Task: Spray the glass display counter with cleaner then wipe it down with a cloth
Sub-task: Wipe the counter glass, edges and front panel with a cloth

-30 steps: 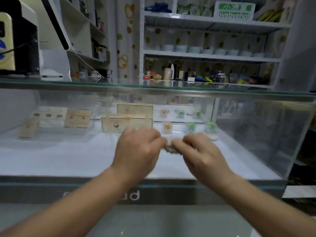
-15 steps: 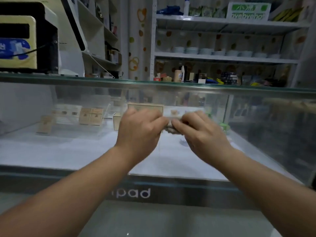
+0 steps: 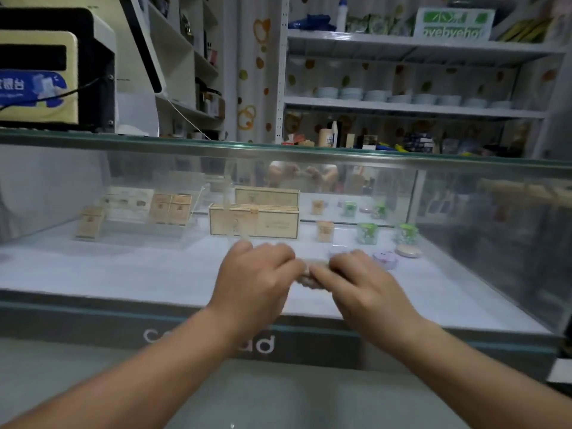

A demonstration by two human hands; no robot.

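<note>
The glass display counter point(image 3: 123, 178) fills the view, its front pane facing me and its green-edged top running across the middle. Both my hands are against the front pane, close together. A small pale cloth point(image 3: 308, 274) is bunched between them, mostly hidden by the fingers. My left hand point(image 3: 253, 283) grips its left end with curled fingers. My right hand point(image 3: 362, 286) grips its right end. No spray bottle shows near my hands.
Inside the counter stand tan boxes point(image 3: 253, 221), small green jars point(image 3: 366, 232) and round compacts point(image 3: 408, 250). A cream and black machine point(image 3: 55, 69) sits on the counter top at the left. White shelves point(image 3: 411, 108) with bowls and goods line the back wall.
Both hands with the cloth rose up the front pane half a second ago and have come back down to about where they were before. The grips stay the same.
</note>
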